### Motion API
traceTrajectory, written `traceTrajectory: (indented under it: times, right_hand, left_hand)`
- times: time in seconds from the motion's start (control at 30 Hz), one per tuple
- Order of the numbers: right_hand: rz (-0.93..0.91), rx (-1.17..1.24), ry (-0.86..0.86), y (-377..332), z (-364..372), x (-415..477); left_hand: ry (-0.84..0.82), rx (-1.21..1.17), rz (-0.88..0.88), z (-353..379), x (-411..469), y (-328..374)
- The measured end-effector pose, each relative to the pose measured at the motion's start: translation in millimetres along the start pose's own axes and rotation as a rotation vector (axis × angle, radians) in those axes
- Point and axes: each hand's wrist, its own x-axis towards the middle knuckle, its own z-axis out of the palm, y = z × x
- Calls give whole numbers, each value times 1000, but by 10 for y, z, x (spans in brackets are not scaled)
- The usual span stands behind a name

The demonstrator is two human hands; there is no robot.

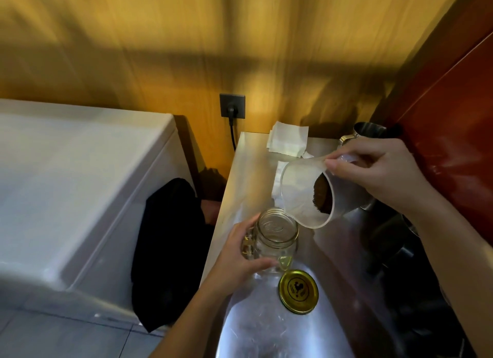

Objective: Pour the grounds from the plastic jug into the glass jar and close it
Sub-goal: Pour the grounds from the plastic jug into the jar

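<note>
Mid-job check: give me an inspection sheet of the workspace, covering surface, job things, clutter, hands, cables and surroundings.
Surface: metal counter, shiny, with glare.
Job's things: glass jar upright, open, looks empty; plastic jug tipped toward the jar's mouth, dark grounds at its bottom; gold lid flat on the counter, near the jar.
Clutter: white paper pieces at the counter's far end; steel pitcher behind the jug.
Hands: left hand wraps the jar; right hand holds the jug by its base end.
Cables: black cable plugged into wall socket.
Surroundings: white appliance on the left, black cloth beside it; yellow wall; red panel on the right.
</note>
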Motion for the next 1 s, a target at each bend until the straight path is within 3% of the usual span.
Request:
traceTrajectory:
  times: [1.0]
  right_hand:
    - [-306, -427, -225, -229, 233, 264]
  left_hand:
    - [27, -9, -50, 65, -38, 6]
